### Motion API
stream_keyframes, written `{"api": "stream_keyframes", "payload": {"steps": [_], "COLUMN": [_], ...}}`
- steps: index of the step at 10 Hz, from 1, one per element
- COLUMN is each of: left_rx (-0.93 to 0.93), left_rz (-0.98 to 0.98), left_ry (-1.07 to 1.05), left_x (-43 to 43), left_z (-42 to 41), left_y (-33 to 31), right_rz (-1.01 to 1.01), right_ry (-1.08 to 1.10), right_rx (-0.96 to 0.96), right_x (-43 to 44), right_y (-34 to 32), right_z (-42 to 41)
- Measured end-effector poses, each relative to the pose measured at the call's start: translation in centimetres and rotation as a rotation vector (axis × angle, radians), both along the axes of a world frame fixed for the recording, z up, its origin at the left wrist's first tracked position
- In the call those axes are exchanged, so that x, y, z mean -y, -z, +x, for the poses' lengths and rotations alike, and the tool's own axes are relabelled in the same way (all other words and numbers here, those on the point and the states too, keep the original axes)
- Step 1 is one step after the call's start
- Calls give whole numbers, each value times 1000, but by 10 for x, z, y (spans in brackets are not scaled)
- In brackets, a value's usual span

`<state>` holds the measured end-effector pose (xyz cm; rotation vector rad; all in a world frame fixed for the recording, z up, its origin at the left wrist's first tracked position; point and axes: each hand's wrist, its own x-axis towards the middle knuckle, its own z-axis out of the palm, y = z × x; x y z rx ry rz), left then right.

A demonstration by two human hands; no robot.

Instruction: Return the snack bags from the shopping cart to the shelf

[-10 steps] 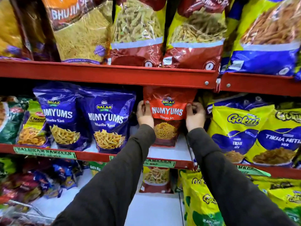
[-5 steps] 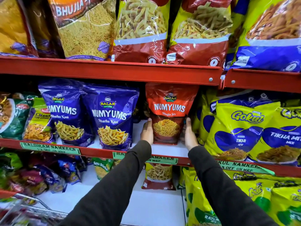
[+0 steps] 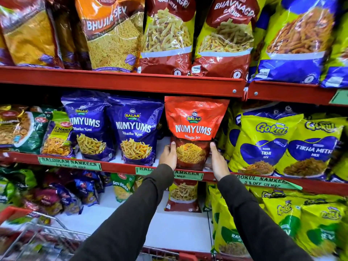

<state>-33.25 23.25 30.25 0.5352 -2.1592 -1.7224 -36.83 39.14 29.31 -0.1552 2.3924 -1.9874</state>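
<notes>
Hands are clamping the red Numyums bag [image 3: 192, 129] low on both sides, left hand [image 3: 168, 154] and right hand [image 3: 218, 161], while it's standing upright at the front edge of the middle shelf [image 3: 116, 167], sitting between the purple Numyums bags [image 3: 134, 129] and the yellow Gokul bags [image 3: 263, 146]

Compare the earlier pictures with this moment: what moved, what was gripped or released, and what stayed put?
Both hands slid down the red Numyums bag from near its top to its lower sides; left hand and right hand still touch it. The bag settled upright on the middle shelf. The two blue Numyums bags and the yellow Gokul bags stayed put.
</notes>
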Motion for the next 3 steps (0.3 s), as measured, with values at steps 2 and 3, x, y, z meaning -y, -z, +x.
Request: {"api": "stream_keyframes", "payload": {"steps": [2, 3], "left_rx": [-91, -295], "left_rz": [-115, -316], "left_ry": [-67, -164], "left_x": [-3, -3], "left_z": [16, 28], "left_y": [0, 0], "right_rz": [16, -37], "right_ry": [-89, 12], "right_rx": [-13, -197], "right_x": [-18, -46], "right_y": [-7, -42], "right_z": [13, 33]}}
